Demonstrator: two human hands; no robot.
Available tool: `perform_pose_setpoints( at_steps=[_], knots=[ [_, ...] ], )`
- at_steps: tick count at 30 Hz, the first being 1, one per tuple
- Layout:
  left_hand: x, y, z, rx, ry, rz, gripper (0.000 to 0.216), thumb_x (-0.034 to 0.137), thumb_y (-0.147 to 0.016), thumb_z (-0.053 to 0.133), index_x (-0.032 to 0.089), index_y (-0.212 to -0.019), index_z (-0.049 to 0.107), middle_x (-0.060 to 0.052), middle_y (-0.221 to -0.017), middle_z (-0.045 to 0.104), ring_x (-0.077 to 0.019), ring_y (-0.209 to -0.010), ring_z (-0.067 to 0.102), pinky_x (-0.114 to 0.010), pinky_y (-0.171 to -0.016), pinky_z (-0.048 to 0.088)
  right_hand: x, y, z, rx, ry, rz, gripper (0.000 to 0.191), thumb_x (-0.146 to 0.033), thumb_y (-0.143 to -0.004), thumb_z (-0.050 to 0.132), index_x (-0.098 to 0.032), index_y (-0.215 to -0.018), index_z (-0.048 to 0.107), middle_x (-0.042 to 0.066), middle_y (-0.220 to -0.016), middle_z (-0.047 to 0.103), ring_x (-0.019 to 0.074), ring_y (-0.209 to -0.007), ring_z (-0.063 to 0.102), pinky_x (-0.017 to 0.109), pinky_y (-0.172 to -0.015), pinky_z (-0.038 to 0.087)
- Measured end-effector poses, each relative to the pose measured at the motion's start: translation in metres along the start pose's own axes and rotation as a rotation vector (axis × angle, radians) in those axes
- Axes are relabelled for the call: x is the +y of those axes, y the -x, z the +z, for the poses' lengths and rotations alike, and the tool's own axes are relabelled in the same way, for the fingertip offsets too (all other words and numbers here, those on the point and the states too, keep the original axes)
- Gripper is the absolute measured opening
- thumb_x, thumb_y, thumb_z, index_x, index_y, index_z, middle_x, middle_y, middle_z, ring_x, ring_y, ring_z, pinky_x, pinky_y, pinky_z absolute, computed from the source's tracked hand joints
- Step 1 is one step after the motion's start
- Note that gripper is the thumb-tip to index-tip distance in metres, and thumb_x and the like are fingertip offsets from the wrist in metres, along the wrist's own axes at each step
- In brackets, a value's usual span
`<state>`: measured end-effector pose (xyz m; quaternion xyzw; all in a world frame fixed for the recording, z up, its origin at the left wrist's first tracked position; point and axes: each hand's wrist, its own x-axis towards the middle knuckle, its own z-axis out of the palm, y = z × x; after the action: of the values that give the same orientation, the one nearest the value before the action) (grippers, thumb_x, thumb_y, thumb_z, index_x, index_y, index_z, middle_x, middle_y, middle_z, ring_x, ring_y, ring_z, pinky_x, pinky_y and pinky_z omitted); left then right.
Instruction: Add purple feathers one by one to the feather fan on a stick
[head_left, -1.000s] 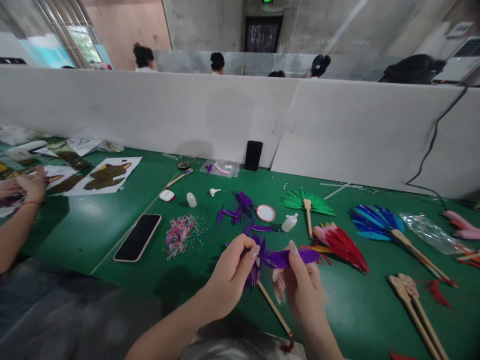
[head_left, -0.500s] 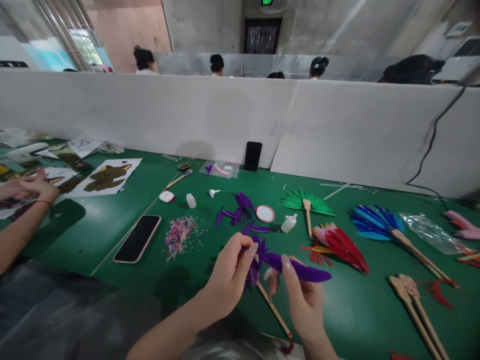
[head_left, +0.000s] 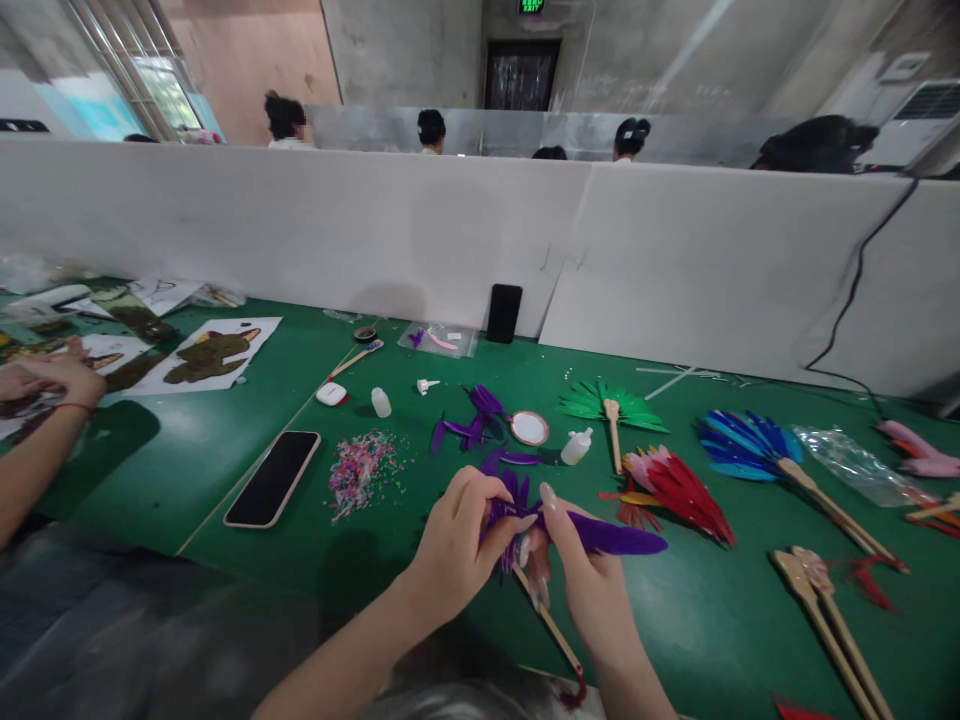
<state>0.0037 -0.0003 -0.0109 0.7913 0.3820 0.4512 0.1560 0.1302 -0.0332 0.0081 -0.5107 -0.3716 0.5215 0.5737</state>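
A long purple feather (head_left: 619, 534) is pinched between the thumb and fingers of my right hand (head_left: 589, 570), its broad tip pointing right. My left hand (head_left: 454, 545) is closed in a pinch at the feather's narrow end, close against the right fingertips. Below and behind my fingers lies a purple feather fan (head_left: 507, 555) on a wooden handle (head_left: 555, 632) with a dark red tassel (head_left: 574, 690); my hands hide much of it. Loose purple feathers (head_left: 474, 430) lie just beyond, beside a small white round dish (head_left: 529, 428) and a white glue bottle (head_left: 577, 447).
Finished-looking green (head_left: 612, 405), red (head_left: 679, 490) and blue (head_left: 750, 445) feather fans lie to the right, with bare wooden handles (head_left: 821, 610) nearer. A phone (head_left: 273, 478) and scattered colourful bits (head_left: 364, 470) are at left. Another person's hand (head_left: 71, 378) works far left. A white partition (head_left: 337, 230) stands behind.
My right hand has moved slightly left and closer to my left hand, bringing the feather's narrow end between both sets of fingertips. The view has shifted slightly.
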Motion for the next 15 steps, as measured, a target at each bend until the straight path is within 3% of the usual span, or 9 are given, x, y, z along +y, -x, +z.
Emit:
perform_pose_setpoints(
  at_steps=[8, 15],
  knots=[
    [-0.01, 0.0, 0.0, 0.107, -0.109, 0.145, 0.009, 0.022, -0.096, 0.04, 0.021, -0.089, 0.045, -0.001, -0.073, 0.051, -0.0145, -0.066, 0.052, -0.024, -0.058, 0.045, -0.001, 0.003, 0.007, -0.013, -0.139, 0.145, 0.046, -0.054, -0.078, 0.065, -0.018, -0.053, 0.053, -0.006, -0.036, 0.042, 0.006, -0.032, 0.038, 0.018, -0.037, 0.033],
    [-0.016, -0.001, 0.001, 0.085, -0.101, 0.179, 0.009, 0.014, -0.094, 0.038, 0.02, -0.091, 0.044, -0.002, -0.075, 0.05, -0.0149, -0.067, 0.048, -0.025, -0.059, 0.042, 0.0, 0.004, 0.008, -0.073, -0.186, 0.168, 0.045, -0.052, -0.076, 0.068, -0.018, -0.051, 0.052, -0.006, -0.037, 0.045, 0.0059, -0.036, 0.041, 0.018, -0.042, 0.035]
  ],
)
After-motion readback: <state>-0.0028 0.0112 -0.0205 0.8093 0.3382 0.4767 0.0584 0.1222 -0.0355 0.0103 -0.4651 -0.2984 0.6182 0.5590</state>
